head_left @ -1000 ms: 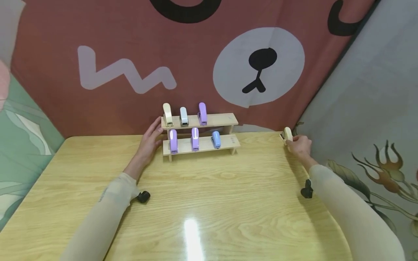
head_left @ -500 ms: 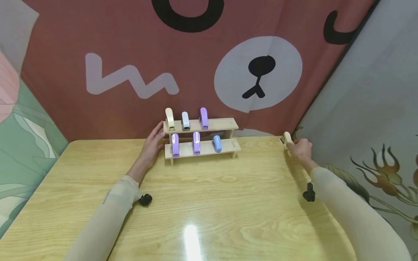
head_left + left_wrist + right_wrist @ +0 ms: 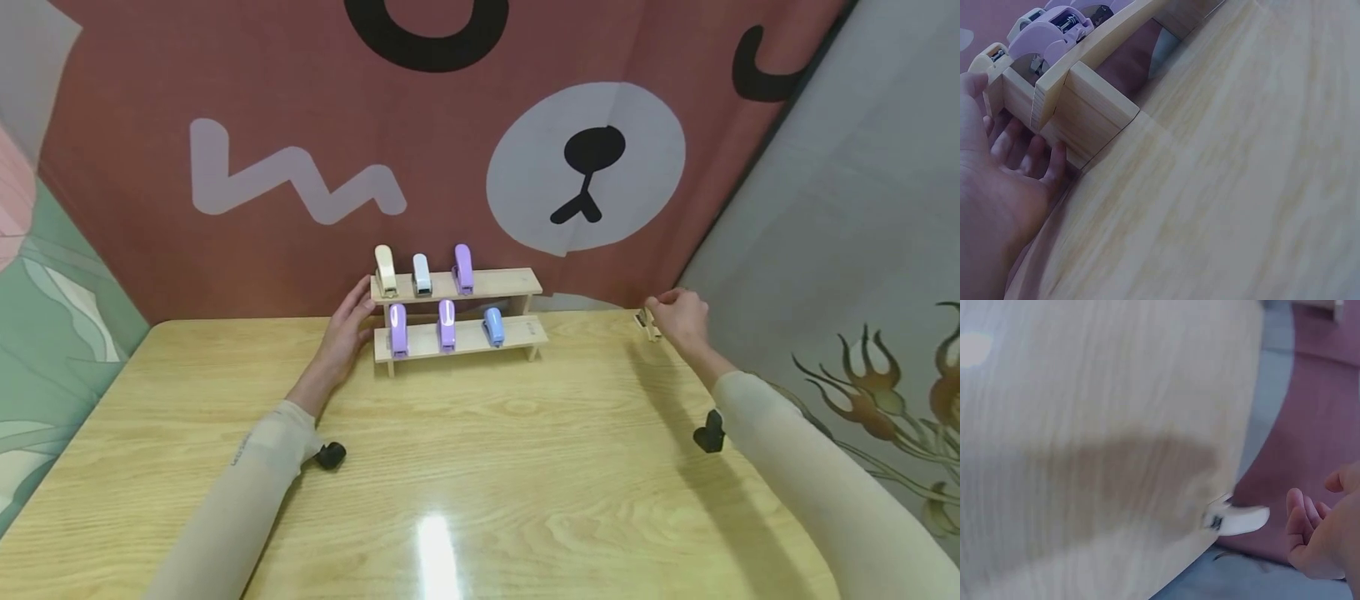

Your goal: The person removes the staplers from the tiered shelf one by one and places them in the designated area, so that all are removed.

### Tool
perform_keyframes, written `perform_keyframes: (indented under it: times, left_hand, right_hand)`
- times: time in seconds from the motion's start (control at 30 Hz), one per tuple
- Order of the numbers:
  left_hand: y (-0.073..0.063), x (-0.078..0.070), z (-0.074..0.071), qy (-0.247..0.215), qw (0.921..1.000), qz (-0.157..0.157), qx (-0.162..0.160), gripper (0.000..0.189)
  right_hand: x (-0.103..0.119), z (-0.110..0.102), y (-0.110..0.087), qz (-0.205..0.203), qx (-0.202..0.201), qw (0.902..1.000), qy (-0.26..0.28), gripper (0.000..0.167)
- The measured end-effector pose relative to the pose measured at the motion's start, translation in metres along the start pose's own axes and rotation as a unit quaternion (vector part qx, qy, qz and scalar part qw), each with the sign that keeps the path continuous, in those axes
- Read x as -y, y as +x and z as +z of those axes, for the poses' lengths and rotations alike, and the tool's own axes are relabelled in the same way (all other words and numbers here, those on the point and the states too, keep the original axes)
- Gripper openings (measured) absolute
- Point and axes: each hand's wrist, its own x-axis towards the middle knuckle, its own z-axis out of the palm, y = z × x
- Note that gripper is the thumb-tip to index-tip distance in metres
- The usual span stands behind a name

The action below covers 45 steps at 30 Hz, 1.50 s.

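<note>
We see six staplers on the rack, our left hand relaxed at its left end, our right hand's fingers loosely curled just off the cream stapler at the counter's far right corner.

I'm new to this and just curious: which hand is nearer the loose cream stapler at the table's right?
Right. The right hand is beside the loose cream stapler, apart from it; the left hand is farther off, at the left end of the wooden rack.

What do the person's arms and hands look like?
The left sleeve and right sleeve are long, pale cream; the left bears a dark marking too small to read. A black device shows by each cuff. The left hand and right hand wear no gloves.
</note>
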Motion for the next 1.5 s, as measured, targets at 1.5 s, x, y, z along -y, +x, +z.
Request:
perform_keyframes:
  times: [1.5]
  left_hand:
    - [0.002, 0.002, 0.0, -0.009, 0.9998, 0.001, -0.018, 0.061]
  right_hand:
    - [0.181, 0.115, -0.067, -0.208, 0.055, 0.9712, 0.102, 0.018]
